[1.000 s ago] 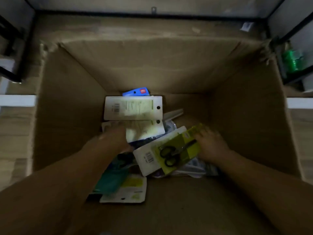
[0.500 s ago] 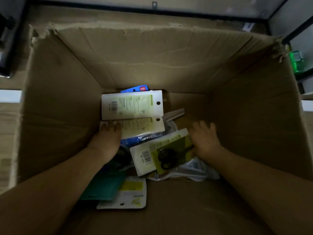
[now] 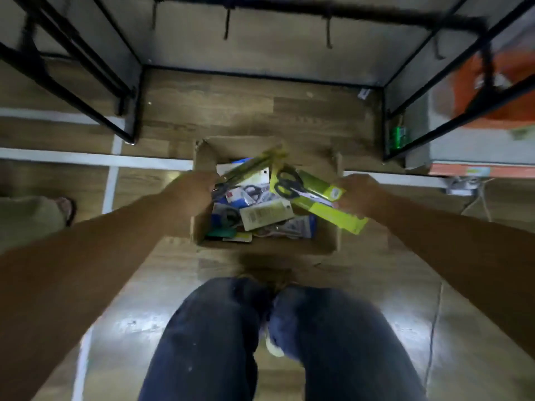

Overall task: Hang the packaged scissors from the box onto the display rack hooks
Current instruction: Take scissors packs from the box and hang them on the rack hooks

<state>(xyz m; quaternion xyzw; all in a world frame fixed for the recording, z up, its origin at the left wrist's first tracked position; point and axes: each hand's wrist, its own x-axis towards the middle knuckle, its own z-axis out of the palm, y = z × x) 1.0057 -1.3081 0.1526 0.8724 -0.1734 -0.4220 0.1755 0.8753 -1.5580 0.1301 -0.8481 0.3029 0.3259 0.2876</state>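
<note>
An open cardboard box (image 3: 266,246) stands on the wooden floor in front of my knees, with several packaged scissors inside. My left hand (image 3: 197,188) grips a yellow-green scissors pack (image 3: 252,166) seen nearly edge-on above the box's left side. My right hand (image 3: 357,192) grips another yellow-green pack (image 3: 315,198) with black-handled scissors, lifted over the box's right side. Black hooks (image 3: 227,23) hang from the display rack's bar at the top of the view.
Black rack frames (image 3: 95,82) stand left and right of the box. An orange item (image 3: 498,91) and a green package (image 3: 399,137) sit at the right. A cable (image 3: 477,198) lies on the floor at the right. Another person's sandalled foot (image 3: 65,208) is at the left.
Both hands have come up out of the box, each holding a scissors pack. The view has pulled back far from the box, now showing my knees, the floor and the rack.
</note>
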